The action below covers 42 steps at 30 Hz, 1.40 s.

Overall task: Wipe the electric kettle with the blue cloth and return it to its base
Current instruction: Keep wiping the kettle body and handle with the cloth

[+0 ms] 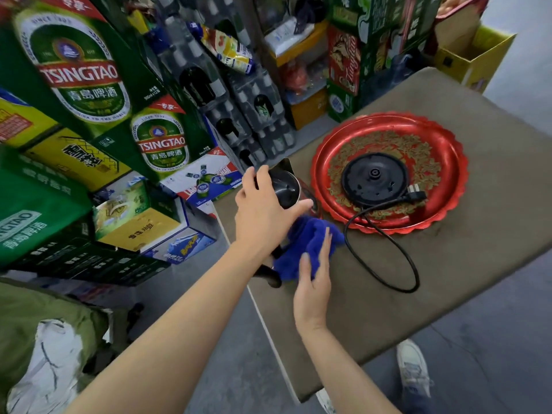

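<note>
The electric kettle (286, 186), dark with a steel open mouth and a black handle, lies tilted at the table's left edge. My left hand (263, 210) grips it around the rim. My right hand (313, 279) presses the blue cloth (301, 246) flat against the kettle's side, fingers stretched out. The round black kettle base (373, 179) sits empty in the middle of a red tray (442, 144), to the right of the kettle. Its black cord (388, 243) loops over the table and ends in a plug (416, 194) on the tray.
The table (478, 264) has a brown cover and I stand at its near left corner. Stacked beer cartons (89, 85) and packs of bottles (254, 109) fill the floor to the left and behind. A green bag (44, 339) lies at lower left. My shoes (415, 369) show below.
</note>
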Each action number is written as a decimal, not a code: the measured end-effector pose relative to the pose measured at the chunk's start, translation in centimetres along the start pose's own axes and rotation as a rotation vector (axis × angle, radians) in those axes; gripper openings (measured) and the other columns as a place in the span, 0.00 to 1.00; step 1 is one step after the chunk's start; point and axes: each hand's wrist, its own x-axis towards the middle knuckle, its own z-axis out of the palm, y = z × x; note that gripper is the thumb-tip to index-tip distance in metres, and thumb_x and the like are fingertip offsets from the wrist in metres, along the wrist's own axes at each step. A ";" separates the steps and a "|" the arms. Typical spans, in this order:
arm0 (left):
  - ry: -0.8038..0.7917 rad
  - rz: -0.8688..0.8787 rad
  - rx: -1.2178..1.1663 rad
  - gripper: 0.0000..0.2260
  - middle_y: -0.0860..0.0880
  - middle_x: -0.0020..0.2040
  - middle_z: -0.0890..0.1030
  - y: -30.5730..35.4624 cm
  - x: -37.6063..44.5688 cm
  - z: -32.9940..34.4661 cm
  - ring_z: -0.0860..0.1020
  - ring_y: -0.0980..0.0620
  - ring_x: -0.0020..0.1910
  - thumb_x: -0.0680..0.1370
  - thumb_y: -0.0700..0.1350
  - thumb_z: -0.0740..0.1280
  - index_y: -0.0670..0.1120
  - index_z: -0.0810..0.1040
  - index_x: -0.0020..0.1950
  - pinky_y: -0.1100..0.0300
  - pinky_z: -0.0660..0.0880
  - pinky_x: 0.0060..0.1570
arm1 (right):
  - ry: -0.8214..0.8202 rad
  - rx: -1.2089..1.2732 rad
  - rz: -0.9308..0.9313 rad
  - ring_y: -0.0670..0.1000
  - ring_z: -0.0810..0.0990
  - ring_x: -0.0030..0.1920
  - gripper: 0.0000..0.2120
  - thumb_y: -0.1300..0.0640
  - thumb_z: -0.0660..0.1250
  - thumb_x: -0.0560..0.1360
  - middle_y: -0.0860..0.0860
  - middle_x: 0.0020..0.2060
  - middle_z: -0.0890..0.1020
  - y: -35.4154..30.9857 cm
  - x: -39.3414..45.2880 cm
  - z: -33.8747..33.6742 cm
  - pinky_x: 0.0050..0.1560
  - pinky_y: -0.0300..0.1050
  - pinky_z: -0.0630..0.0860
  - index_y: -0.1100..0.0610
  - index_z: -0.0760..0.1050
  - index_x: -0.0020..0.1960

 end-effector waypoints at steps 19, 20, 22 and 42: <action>0.126 -0.098 -0.322 0.42 0.53 0.79 0.62 -0.3 -2.8 0.4 0.63 0.53 0.77 0.72 0.62 0.74 0.54 0.59 0.80 0.53 0.64 0.71 | -0.052 -0.433 -0.171 0.54 0.67 0.66 0.46 0.74 0.63 0.70 0.50 0.75 0.64 3.5 2.9 -3.5 0.68 0.42 0.61 0.44 0.52 0.79; 0.133 -0.108 -0.326 0.41 0.53 0.79 0.63 -0.3 -2.9 0.5 0.64 0.53 0.76 0.71 0.62 0.74 0.54 0.60 0.80 0.54 0.65 0.70 | -0.085 -0.445 -0.132 0.55 0.68 0.66 0.44 0.75 0.63 0.69 0.48 0.74 0.66 3.5 3.3 -4.4 0.67 0.43 0.62 0.45 0.55 0.78; 0.149 -0.133 -0.329 0.41 0.54 0.78 0.65 -0.3 -2.9 0.6 0.66 0.54 0.75 0.70 0.62 0.75 0.55 0.62 0.79 0.58 0.65 0.67 | -0.153 -0.514 -0.099 0.56 0.72 0.63 0.41 0.74 0.64 0.69 0.47 0.72 0.71 3.1 4.5 -6.1 0.65 0.44 0.67 0.49 0.61 0.77; 0.527 -0.528 -0.987 0.27 0.58 0.63 0.80 0.9 -9.5 4.2 0.78 0.72 0.57 0.73 0.36 0.75 0.56 0.75 0.68 0.77 0.72 0.52 | -0.354 -0.454 -0.026 0.49 0.71 0.69 0.39 0.68 0.66 0.73 0.47 0.73 0.70 -0.6 6.1 -6.1 0.68 0.46 0.69 0.49 0.58 0.79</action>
